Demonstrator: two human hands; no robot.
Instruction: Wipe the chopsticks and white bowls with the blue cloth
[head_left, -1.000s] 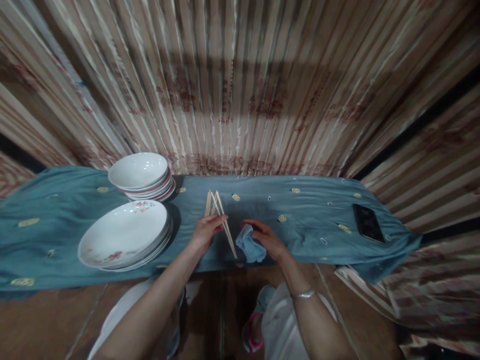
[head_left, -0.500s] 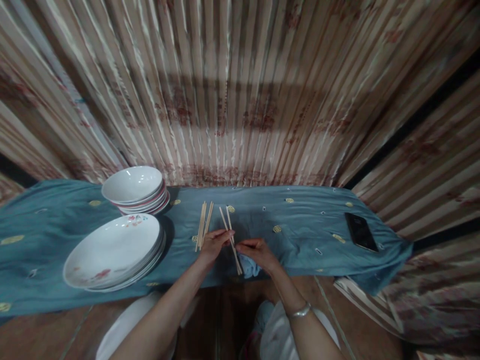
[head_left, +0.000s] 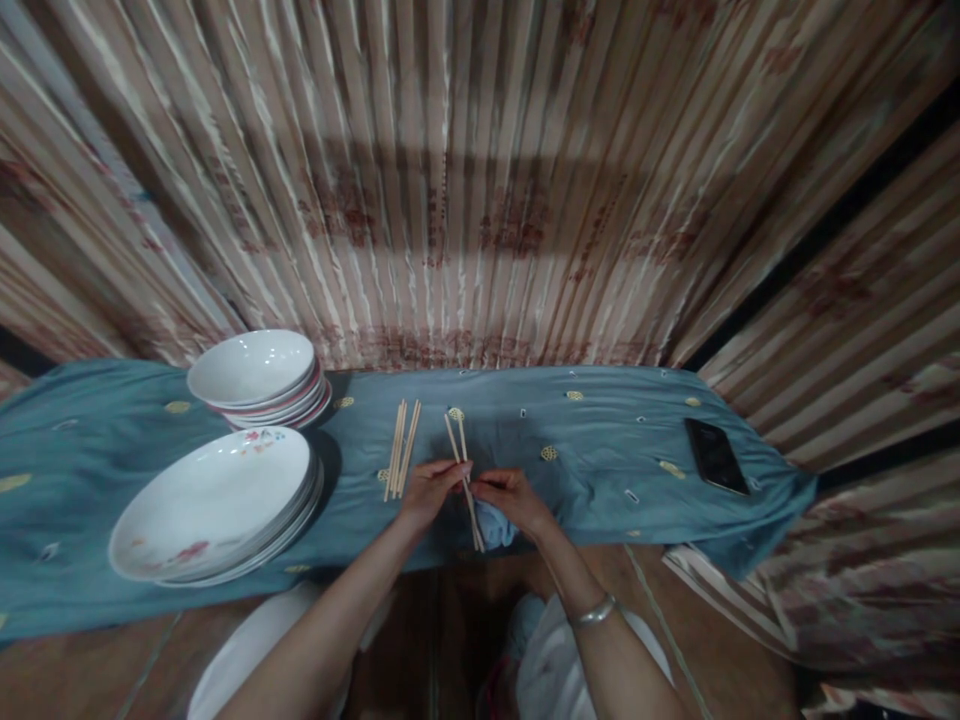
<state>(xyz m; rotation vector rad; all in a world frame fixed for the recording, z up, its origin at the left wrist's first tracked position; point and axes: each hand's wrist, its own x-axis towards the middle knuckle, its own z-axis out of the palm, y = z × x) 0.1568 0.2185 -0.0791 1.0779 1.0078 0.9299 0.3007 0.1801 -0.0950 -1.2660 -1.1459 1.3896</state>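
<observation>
Near the front edge of the cloth-covered table, my left hand pinches a pair of pale wooden chopsticks around their middle. The two sticks stand out at a slant above and below the fingers. Just to the right, my right hand is closed with its fingertips at the same chopsticks. A light blue cloth shows under the right hand, partly hidden by it. Left of my hands, several more chopsticks lie side by side on the table.
A stack of large oval plates stands at the left, with a stack of white bowls behind it. Toward the right end lies a black phone. A pleated curtain hangs behind the blue-green tablecloth.
The upper ends of the held chopsticks have come closer together. Both hands stay almost in place, while the whole view has shifted slightly.
</observation>
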